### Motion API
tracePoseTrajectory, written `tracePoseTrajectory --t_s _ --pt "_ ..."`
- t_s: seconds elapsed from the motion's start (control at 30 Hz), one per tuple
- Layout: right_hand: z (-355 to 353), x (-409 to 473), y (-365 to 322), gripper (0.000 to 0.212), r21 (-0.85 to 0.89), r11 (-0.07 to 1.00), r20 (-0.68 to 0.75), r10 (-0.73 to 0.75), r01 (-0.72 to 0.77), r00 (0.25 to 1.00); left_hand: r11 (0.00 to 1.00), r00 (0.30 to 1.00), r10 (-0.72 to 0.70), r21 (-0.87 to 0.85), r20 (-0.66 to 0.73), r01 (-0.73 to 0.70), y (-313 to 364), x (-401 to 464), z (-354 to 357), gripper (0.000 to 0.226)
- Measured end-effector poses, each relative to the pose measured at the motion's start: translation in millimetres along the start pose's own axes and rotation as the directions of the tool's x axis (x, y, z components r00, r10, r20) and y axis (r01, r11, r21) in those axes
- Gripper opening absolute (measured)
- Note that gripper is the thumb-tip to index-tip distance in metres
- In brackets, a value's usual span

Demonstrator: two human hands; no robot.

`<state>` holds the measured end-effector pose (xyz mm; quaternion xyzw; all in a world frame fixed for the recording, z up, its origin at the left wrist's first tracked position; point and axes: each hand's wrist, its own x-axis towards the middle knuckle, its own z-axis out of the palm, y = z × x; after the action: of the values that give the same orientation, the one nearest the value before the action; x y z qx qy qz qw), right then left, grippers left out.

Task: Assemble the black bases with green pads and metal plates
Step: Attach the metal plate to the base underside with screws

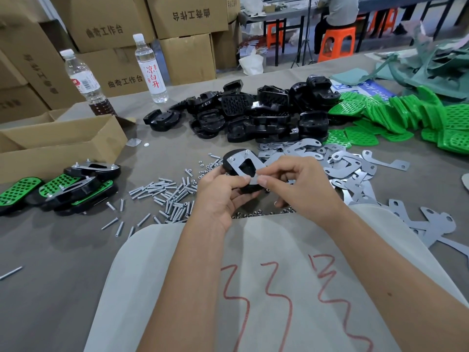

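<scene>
Base (237, 174) held mid-table above the screws (167, 196), plate (243, 163) on top, stud ends poking through. Left hand (218, 191) grips its near-left edge; right hand (291, 184) pinches the plate's near corner. Rigid, light plastic; hold by rim. Plate thin, stiff, edges likely sharp.

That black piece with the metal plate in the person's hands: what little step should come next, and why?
Probably thread a nut onto the near corner. The left hand holds the black base with the metal plate on it, two screw ends stick up at the far corners, and the right hand pinches at the near one.
</scene>
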<state>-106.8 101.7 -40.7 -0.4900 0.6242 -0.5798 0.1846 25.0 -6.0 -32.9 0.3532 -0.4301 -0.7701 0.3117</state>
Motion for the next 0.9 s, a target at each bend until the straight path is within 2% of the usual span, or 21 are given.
tracePoseTrajectory --t_s 0.1,0.17,0.27,0.33,0.4,0.43,0.5,0.6,0.7,0.73,0.8,0.83,0.9 --pt "-4.0 -0.3 4.8 0.052 0.027 1.0 -0.12 -0.002 0.006 0.993 0.996 1.0 -0.01 -0.085 -0.024 0.008 1.6 1.7 -0.3 0.034" --pt "-4.9 -1.3 1.3 0.055 0.048 0.999 -0.159 -0.007 0.015 0.987 0.993 1.0 -0.018 -0.117 -0.021 0.016 2.2 2.1 -0.4 0.033" --pt "-2.9 -1.4 -2.7 0.04 0.072 0.997 -0.015 0.021 -0.02 1.0 0.994 1.0 -0.015 -0.106 -0.016 0.014 1.6 1.4 -0.4 0.035" --pt "-2.3 -1.2 -2.2 0.058 0.069 0.997 -0.004 0.041 -0.041 0.999 0.994 1.0 -0.019 -0.11 -0.022 0.016 2.0 1.4 -0.6 0.034" --pt "-5.3 -1.5 -0.7 0.075 0.087 0.995 -0.083 0.049 -0.041 0.995 0.992 0.999 -0.026 -0.123 -0.025 0.022 2.5 1.7 -0.3 0.033" --pt "-6.0 -2.0 -0.4 0.077 0.084 0.996 -0.107 0.04 -0.031 0.994 0.992 0.999 -0.027 -0.122 -0.025 0.024 2.7 1.9 -0.1 0.034" --pt "-4.4 -3.0 -0.5 0.061 0.036 0.999 -0.104 0.001 0.003 0.995 0.994 0.999 -0.027 -0.108 -0.022 0.024 2.0 1.9 0.7 0.036" --pt "-1.5 -3.2 -2.9 0.017 0.01 0.996 -0.082 -0.084 0.085 0.993 0.994 0.999 -0.027 -0.106 -0.028 0.024 1.4 1.2 1.9 0.036" --pt "-2.2 -3.7 -1.1 0.035 0.102 0.992 -0.026 -0.067 0.069 0.997 0.992 0.998 -0.029 -0.127 -0.047 0.022 1.8 2.2 1.1 0.034" --pt "-2.3 -3.7 -0.9 0.034 0.129 0.99 -0.032 -0.048 0.052 0.998 0.991 0.998 -0.03 -0.129 -0.053 0.023 2.1 2.4 0.7 0.033" --pt "-5.3 -4.1 -0.2 0.018 0.13 0.989 -0.168 -0.051 0.073 0.984 0.991 0.997 -0.033 -0.131 -0.063 0.025 2.3 1.7 0.5 0.033" --pt "-7.4 -3.4 0.0 0.021 0.103 0.99 -0.247 -0.068 0.096 0.967 0.992 0.997 -0.028 -0.127 -0.068 0.019 2.6 1.3 0.6 0.034" --pt "-8.3 -2.6 1.3 0.03 -0.015 0.992 -0.302 -0.127 0.128 0.945 0.995 0.996 -0.005 -0.098 -0.084 -0.003 2.9 0.4 1.2 0.037"
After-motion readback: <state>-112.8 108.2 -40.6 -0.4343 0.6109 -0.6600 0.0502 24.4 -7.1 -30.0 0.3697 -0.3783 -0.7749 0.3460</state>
